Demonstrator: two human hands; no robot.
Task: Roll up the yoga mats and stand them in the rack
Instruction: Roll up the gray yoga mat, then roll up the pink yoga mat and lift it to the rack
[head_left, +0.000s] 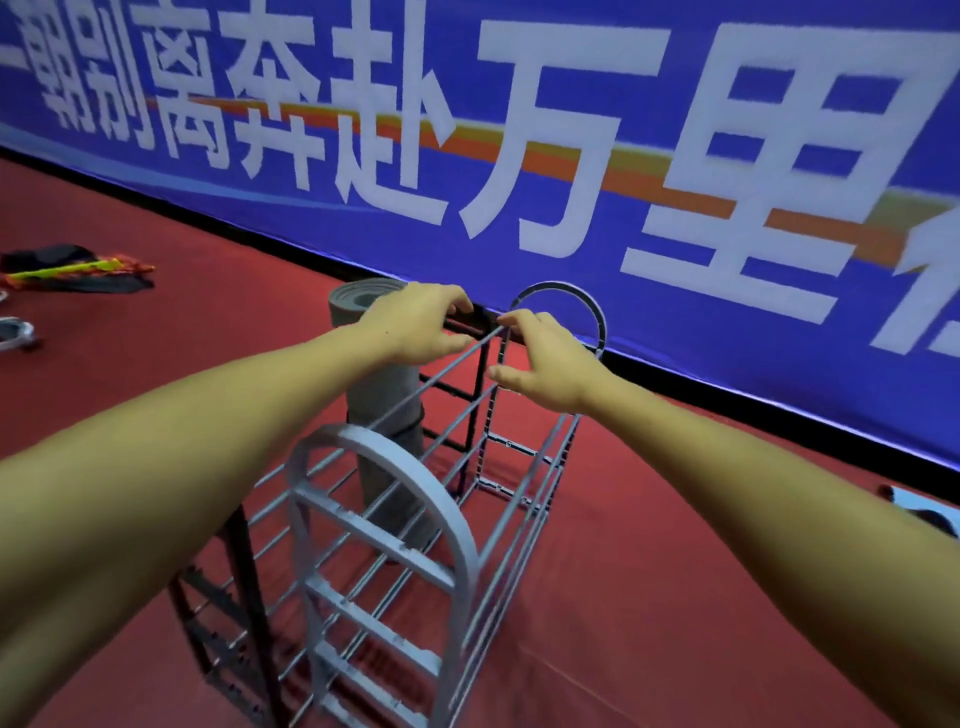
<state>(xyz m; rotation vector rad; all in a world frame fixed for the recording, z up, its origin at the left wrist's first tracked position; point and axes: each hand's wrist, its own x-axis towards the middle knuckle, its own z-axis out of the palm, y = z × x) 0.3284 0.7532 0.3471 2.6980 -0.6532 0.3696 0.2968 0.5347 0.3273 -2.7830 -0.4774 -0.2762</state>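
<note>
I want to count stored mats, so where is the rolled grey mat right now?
In the head view the rolled grey mat stands upright left of centre, at the left side of the rack, just below the left hand.

Bright, even indoor light, soft shadows. Wide-angle bend at edges; banner (571, 130) text slightly soft, mild blur overall.

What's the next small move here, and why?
Probably let go of the rack and go for another mat. Both the left hand and right hand grip its far top bars, one rolled grey mat already stands at its left side, and no other mat is in view.
</note>
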